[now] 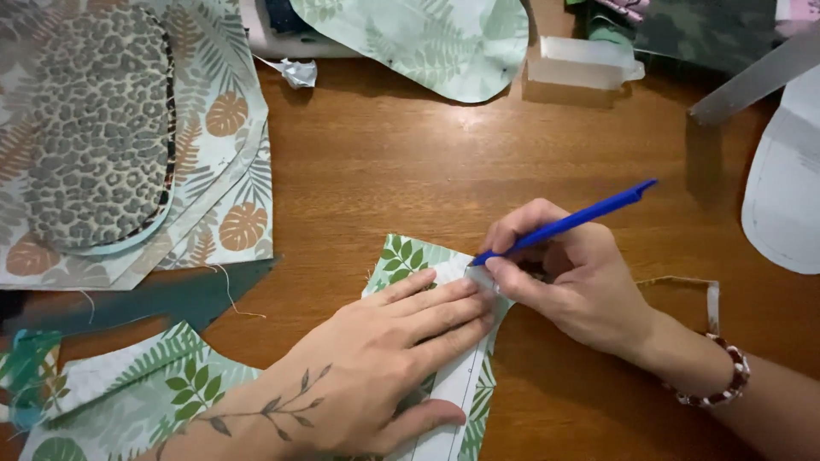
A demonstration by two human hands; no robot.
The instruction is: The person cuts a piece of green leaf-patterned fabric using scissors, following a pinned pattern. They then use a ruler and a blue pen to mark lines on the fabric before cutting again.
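Centrally on the wooden tabletop (384, 162), one left hand (376, 367) lies flat, fingers apart, pressing one white pattern (457, 388) onto one leaf-print fabric (401, 256); one right hand (572, 277) pinches one blue pen (568, 222).

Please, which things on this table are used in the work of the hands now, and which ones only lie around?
In use:
- blue pen, in the right hand
- white paper strip, pressed flat by the left hand
- leaf-print fabric piece under the strip

Lying about:
- leopard-print piece
- clear plastic box
- white paper pattern
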